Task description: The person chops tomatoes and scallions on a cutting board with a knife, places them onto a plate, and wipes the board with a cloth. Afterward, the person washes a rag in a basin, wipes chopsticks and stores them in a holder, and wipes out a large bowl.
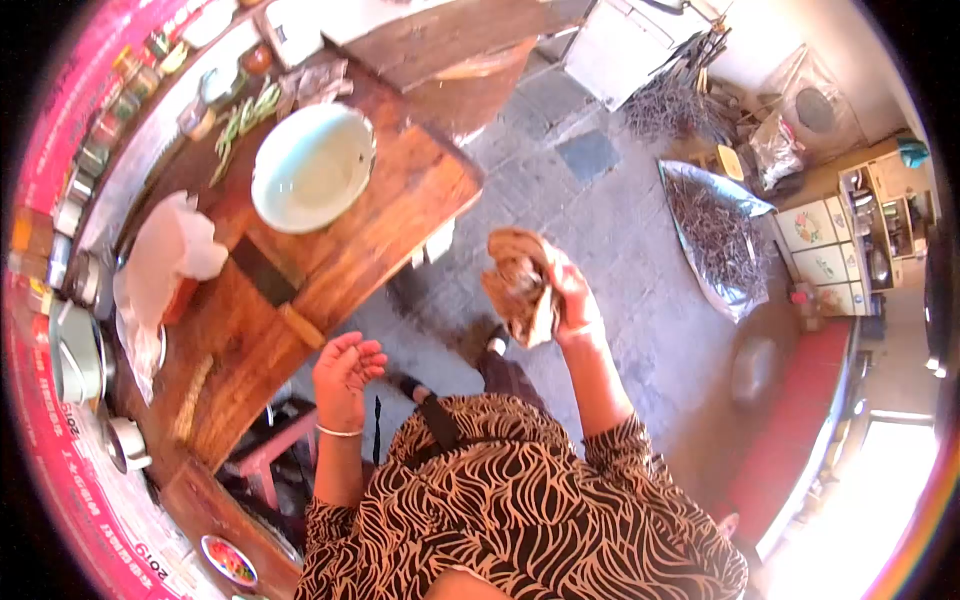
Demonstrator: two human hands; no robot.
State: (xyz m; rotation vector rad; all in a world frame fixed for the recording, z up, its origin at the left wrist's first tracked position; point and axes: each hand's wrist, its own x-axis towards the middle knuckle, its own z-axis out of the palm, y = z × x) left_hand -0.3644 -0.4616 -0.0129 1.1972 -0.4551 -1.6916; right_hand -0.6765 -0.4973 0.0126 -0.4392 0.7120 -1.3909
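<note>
My right hand point(572, 300) is raised over the floor, its fingers closed around a crumpled brown cloth point(520, 285) with a paler patch in its middle. Empty, with loosely curled fingers apart, my left hand point(348, 372) hovers by the wooden table's point(400, 235) near edge. Closest to it is a cleaver point(262, 272), lying flat with its wooden handle point(302, 326) toward that hand. A white enamel basin point(315, 168) rests farther back on the table, and some clear liquid seems to be in it.
Green stalks point(245, 120), a pale plastic sheet point(170, 250) and several jars point(110, 125) line the table's far side. A pink stool point(265, 465) stands below the table. Twigs lie on a spread sack point(712, 235) on the tiled floor, near a painted cabinet point(815, 245).
</note>
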